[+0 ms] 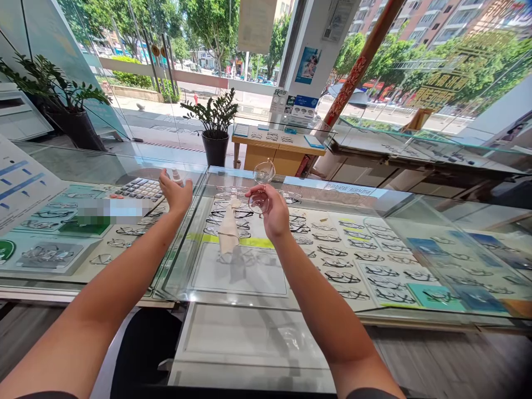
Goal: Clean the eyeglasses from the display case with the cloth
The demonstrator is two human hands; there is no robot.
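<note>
My right hand (275,213) holds a pair of clear-lensed eyeglasses (263,172) upright above the glass counter, fingers pinched at the frame. The lower lens partly overlaps my fingers. Farther left, my left hand (177,194) is at a small spray bottle (177,176) with a pale top, its thumb and fingers apart on either side. My hand hides the bottle's lower part. A beige cloth (228,231) lies on the counter glass, left of my right hand.
Rows of eyeglasses (334,263) lie inside the glass display counter (239,285). A calculator (141,189) is left of my left hand, and a printed sheet (25,183) stands at far left. Beyond are a potted plant (215,147) and a wooden display table (266,158).
</note>
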